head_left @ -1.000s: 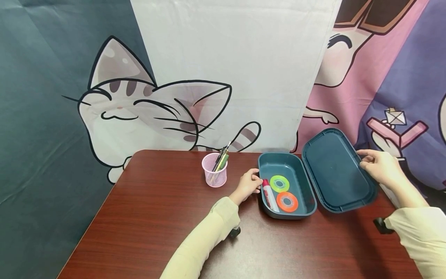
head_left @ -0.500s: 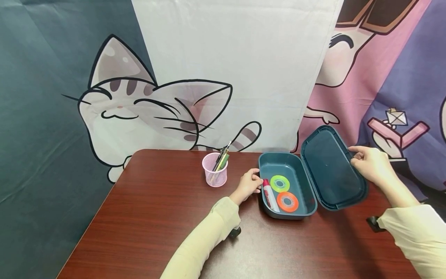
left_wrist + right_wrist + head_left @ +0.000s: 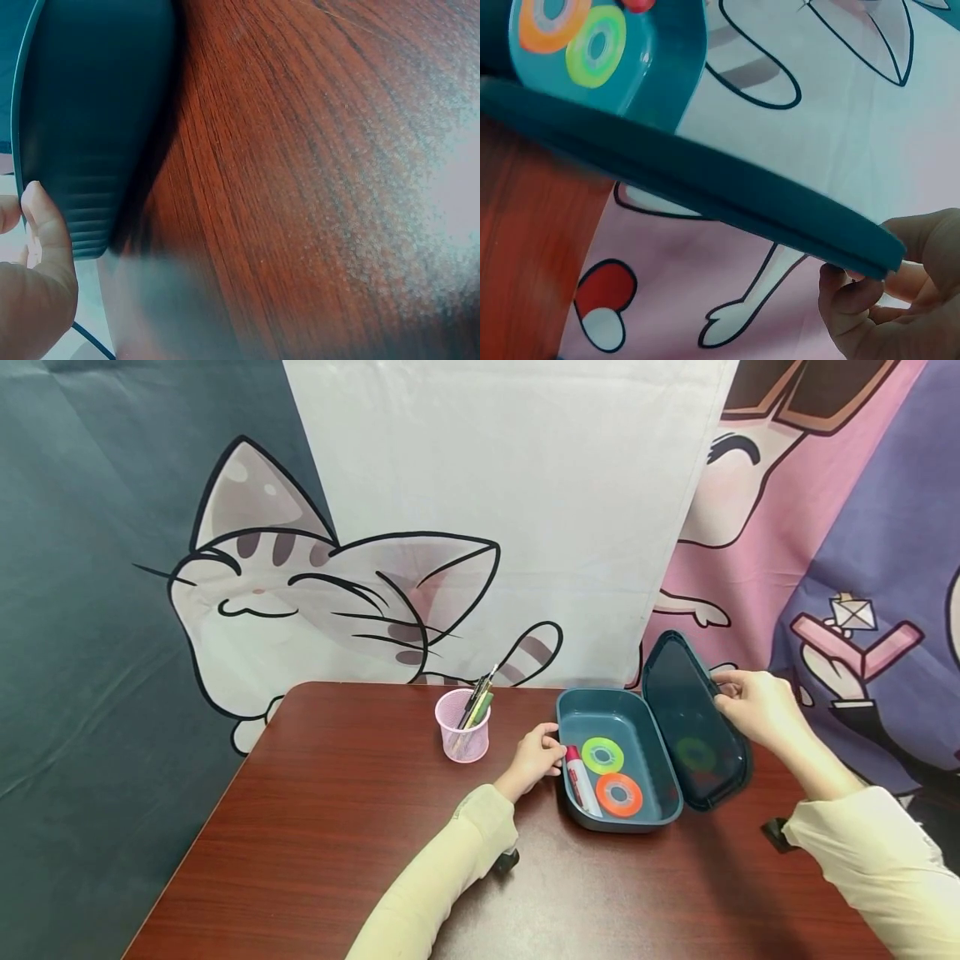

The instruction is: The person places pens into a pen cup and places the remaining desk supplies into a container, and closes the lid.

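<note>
A dark teal plastic box (image 3: 606, 718) stands on the table near its far edge, its lid (image 3: 686, 710) tilted up steeply along the right side. My left hand (image 3: 534, 758) pinches the box's left rim; in the left wrist view the thumb (image 3: 46, 225) presses the outer wall. My right hand (image 3: 759, 710) grips the lid's outer edge between thumb and fingers, as the right wrist view also shows. Inside the box lie a white marker with a pink-red cap (image 3: 582, 783), a yellow-green tape roll (image 3: 602, 743) and an orange tape roll (image 3: 637, 797).
Left of the box stands a pink mesh cup (image 3: 463, 743) with several pens in it. The brown wooden table (image 3: 337, 827) stretches to the left and front. A cartoon-printed cloth (image 3: 570, 527) hangs behind the table's far edge.
My right hand has moved left, swinging the lid from a wide lean to a steeper tilt toward the box. The left hand, the box and its contents have stayed put.
</note>
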`<move>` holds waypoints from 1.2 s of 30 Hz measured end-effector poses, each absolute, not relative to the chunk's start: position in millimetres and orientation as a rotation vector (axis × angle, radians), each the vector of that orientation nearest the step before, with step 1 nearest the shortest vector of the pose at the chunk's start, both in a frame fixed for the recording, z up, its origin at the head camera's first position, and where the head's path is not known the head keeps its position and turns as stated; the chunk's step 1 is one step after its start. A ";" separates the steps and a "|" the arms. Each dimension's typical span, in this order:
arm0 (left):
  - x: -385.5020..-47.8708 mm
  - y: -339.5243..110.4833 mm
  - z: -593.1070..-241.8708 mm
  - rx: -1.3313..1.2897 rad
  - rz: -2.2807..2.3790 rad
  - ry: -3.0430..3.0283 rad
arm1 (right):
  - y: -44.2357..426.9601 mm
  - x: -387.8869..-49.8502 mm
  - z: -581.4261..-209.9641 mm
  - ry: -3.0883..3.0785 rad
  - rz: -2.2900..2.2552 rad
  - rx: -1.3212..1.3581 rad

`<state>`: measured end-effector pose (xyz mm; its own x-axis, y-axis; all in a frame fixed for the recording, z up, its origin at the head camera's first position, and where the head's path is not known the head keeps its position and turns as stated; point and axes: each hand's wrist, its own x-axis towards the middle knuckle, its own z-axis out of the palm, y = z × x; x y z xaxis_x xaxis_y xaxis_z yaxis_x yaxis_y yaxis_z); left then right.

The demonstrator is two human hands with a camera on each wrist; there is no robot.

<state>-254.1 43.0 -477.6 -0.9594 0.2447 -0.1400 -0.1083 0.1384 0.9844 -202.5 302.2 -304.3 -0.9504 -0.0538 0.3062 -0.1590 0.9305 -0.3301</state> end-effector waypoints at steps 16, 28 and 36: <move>-255.9 42.2 -477.4 0.131 1.918 2.116 | 250.5 -213.7 -302.1 -2.753 0.581 0.230; -254.5 43.2 -476.4 0.112 1.932 2.089 | 221.3 -215.2 -319.2 -2.775 0.799 0.192; -254.0 42.4 -477.3 0.113 1.961 2.061 | 203.5 -217.0 -335.7 -2.766 0.800 0.239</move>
<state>-254.0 42.4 -477.3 -0.9538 0.2564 -0.1568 -0.1439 0.0685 0.9872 -217.0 203.5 -335.7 -0.9548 -0.0868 0.2842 -0.2251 0.8356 -0.5011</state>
